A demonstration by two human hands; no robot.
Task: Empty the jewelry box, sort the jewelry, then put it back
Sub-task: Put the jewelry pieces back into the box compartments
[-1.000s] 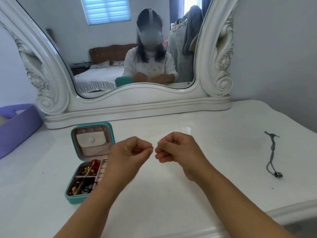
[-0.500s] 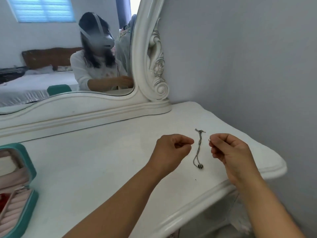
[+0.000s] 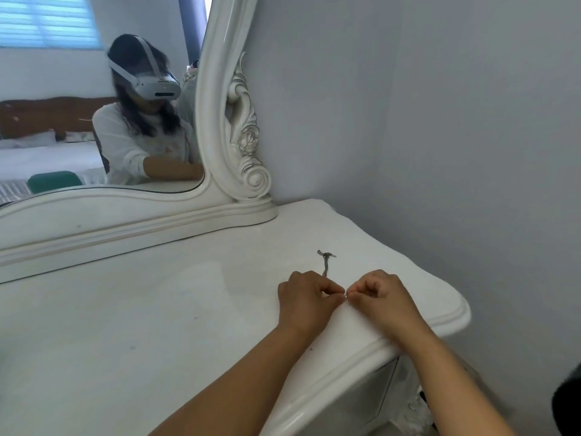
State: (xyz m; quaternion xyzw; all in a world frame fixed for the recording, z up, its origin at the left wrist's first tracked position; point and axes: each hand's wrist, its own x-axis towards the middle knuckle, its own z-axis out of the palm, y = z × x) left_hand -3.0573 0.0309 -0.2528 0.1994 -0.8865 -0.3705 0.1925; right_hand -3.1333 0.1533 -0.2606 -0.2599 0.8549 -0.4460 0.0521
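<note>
**Tiny piece pinched above the chain**

Left hand and right hand meet fingertip to fingertip, curled, pinching a tiny silvery piece between them. Just beyond them, the chain lies on the table; the mirror stands farther back.

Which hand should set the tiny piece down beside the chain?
Right, probably. The small piece sits at the right hand's fingertips, over bare table. The left hand covers the chain's lower end and would need to clear it first.
</note>
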